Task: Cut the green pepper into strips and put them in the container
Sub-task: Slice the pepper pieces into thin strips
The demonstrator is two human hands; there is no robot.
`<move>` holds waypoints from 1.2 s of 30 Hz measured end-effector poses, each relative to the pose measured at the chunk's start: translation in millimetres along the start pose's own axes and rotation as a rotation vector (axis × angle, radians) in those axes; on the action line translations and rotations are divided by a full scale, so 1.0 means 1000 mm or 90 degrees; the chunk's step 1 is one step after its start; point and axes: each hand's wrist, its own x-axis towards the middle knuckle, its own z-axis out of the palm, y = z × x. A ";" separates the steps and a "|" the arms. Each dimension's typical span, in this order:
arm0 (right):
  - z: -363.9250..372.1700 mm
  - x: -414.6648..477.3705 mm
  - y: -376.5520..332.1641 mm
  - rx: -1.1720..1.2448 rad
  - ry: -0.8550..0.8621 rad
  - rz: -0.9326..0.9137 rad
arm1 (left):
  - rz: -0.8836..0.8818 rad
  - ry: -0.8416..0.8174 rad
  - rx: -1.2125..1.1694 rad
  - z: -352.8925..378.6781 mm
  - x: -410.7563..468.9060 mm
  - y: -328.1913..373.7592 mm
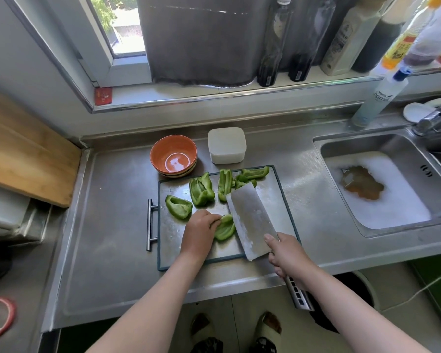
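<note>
On the steel cutting board (270, 200) in front of me, my left hand (199, 234) presses down on a green pepper piece (225, 229), fingers curled over its left side. My right hand (288, 256) is closed around the handle of a cleaver (251, 220), whose broad blade lies tilted just right of that piece, its edge against the pepper. The handle's end sticks out past the board's near edge, below my wrist.

More pepper pieces lie on the far half of the board: one curled piece (178, 207) near the left edge, a folded one (201, 191) beside it, an upright strip-like piece (224, 184) next to that, and another (255, 173) at the far right corner, partly behind the blade's tip.

Just beyond the board's far edge stands a white square container (227, 145), with stacked orange bowls (173, 155) to its left, touching the board's far rim. Well to the right of the board is a sink (382, 189) holding foamy water.
</note>
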 end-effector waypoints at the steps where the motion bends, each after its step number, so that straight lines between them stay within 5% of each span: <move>1: -0.001 0.000 0.000 0.007 -0.009 0.008 | 0.022 0.003 0.009 0.001 -0.001 0.001; 16: -0.006 -0.004 0.001 -0.008 -0.035 0.014 | 0.013 0.026 0.001 0.006 -0.005 -0.002; 36: -0.016 -0.013 -0.007 -0.008 -0.065 0.058 | 0.163 0.060 0.072 0.014 -0.007 -0.004</move>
